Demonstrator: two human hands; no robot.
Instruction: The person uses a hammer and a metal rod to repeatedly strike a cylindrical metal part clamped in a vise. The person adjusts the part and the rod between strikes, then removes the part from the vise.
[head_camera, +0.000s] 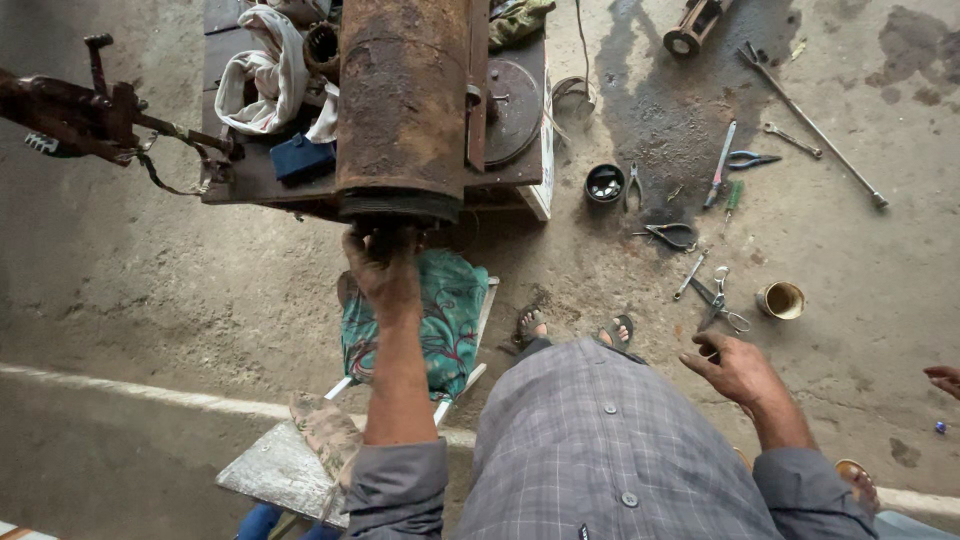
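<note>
**Hands and rusty cylinder at the low counter**

Head view. A large rust-brown metal cylinder (402, 100) lies on a low dark wooden counter (250, 175), its near end projecting past the counter's front edge. The left hand (380, 262) is raised to that near end, fingers curled up against the dark rim on the underside; whether they grip the rim cannot be told. The right hand (735, 368) hangs free over the concrete floor (150, 280), fingers loosely spread, holding nothing.

On the counter, left of the cylinder, lie a crumpled white cloth (262, 75) and a small dark blue block (302, 157). A round metal disc (515, 108) sits at the counter's right edge, just beside the cylinder.

Below the left forearm, a teal patterned cloth (445, 320) covers a white wooden stool (290, 465).

On the floor to the right of the counter lie a small black round tin (604, 183), pliers (672, 235), scissors (722, 300), a brass-coloured cup (781, 300) and a long steel wrench (812, 125). The right hand is nearest to the scissors.
</note>
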